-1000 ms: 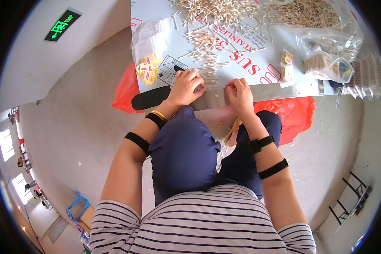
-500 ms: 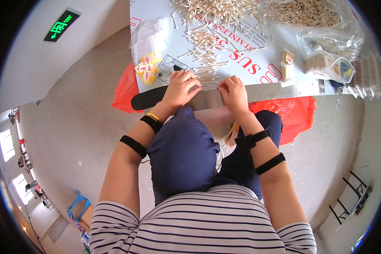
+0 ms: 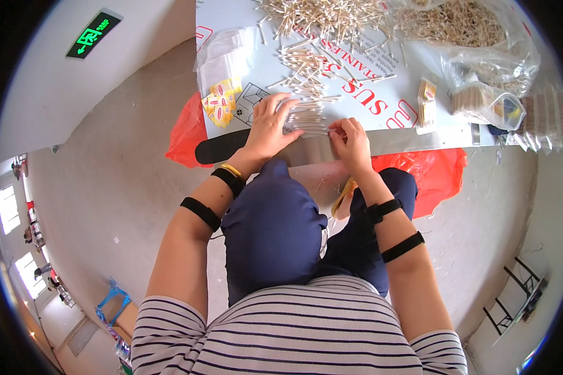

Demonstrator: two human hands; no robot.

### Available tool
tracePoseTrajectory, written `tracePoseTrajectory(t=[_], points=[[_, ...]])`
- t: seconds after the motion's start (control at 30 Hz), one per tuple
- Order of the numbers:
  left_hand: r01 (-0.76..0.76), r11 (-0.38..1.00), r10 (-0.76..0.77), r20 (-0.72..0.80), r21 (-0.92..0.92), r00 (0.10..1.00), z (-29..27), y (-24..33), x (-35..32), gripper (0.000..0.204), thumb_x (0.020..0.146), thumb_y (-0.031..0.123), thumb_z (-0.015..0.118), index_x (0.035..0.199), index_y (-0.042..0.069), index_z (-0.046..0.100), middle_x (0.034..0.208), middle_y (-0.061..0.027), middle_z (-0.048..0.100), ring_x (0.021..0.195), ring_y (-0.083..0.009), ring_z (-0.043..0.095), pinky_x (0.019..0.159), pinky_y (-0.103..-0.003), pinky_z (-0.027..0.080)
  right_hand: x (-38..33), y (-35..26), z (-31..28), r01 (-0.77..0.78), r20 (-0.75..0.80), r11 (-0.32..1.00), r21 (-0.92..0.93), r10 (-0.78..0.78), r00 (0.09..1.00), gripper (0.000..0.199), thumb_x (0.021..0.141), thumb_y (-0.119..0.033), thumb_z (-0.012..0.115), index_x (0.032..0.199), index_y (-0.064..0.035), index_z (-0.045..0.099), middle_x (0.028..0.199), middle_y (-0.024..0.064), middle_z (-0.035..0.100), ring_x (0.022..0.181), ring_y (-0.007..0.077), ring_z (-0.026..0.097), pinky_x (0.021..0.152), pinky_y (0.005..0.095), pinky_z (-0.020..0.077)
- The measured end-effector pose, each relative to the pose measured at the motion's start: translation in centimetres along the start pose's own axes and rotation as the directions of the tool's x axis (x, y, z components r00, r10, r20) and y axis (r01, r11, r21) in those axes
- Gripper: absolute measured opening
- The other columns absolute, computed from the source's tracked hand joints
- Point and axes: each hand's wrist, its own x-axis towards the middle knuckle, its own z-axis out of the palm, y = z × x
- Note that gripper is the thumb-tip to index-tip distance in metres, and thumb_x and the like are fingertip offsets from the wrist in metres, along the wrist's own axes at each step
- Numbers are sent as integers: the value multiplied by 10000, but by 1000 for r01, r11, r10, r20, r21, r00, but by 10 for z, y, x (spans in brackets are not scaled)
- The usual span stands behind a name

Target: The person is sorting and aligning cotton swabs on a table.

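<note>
Wooden sticks lie in a neat row (image 3: 306, 117) at the near edge of the table (image 3: 394, 106), and both my hands are on them. My left hand (image 3: 270, 125) rests flat, fingers spread, over the left end of the row; half a second ago it sat a little further back toward me, and it has slid forward onto the sticks. My right hand (image 3: 351, 139) is curled at the right end of the row, fingertips pinched on the stick ends; it has edged left and closer to my other hand since a second ago. Whether it grips one stick or several I cannot tell.

Behind the row, a looser bunch of sticks (image 3: 306, 69) runs toward the far edge, where a big loose heap (image 3: 331, 15) spreads out. Small yellow packets (image 3: 220, 105) and clear bags (image 3: 222, 59) sit near the left edge. Two small bundles (image 3: 426, 103) stand to the right, beside a plastic bag (image 3: 488, 94). A red bag (image 3: 431, 175) hangs below the near edge.
</note>
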Motion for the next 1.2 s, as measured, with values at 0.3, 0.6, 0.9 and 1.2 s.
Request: tracePoseTrajectory(t=[0.3, 0.6, 0.9, 1.2], points=[[91, 993, -98, -103, -70, 990, 3, -25, 9, 314, 839, 221, 813, 1128, 164, 703, 1151, -26, 603, 1116, -286, 564, 944, -446, 408, 29, -16, 5, 175, -57, 983, -53, -178, 982, 138, 897, -76, 692, 1032, -68, 721, 1017, 118, 642, 1011, 337, 614, 907, 440, 508], [151, 986, -153, -33, -67, 988, 3, -37, 31, 100, 853, 198, 806, 922, 153, 751, 1003, -6, 628, 1032, -257, 598, 931, -422, 404, 40, -16, 11, 150, 0, 987, -62, -150, 989, 100, 913, -70, 677, 993, -91, 732, 990, 114, 638, 999, 340, 616, 903, 450, 508], [174, 983, -176, -33, -67, 984, 4, -34, 30, 99, 866, 184, 789, 965, 179, 776, 1006, -10, 639, 1039, -261, 596, 936, -426, 399, 46, -21, 17, 245, -58, 958, -150, -256, 965, 202, 918, -47, 654, 1092, -102, 740, 1022, 108, 634, 975, 295, 629, 871, 422, 524], [165, 956, -199, -123, -244, 972, 0, -32, 6, 187, 910, 104, 712, 1093, 143, 725, 1059, -77, 634, 1092, -298, 591, 982, -457, 414, 36, -7, 1, 165, -138, 971, -174, -190, 972, 355, 893, -34, 634, 1241, -65, 694, 1155, 154, 614, 1114, 368, 576, 1009, 467, 459]])
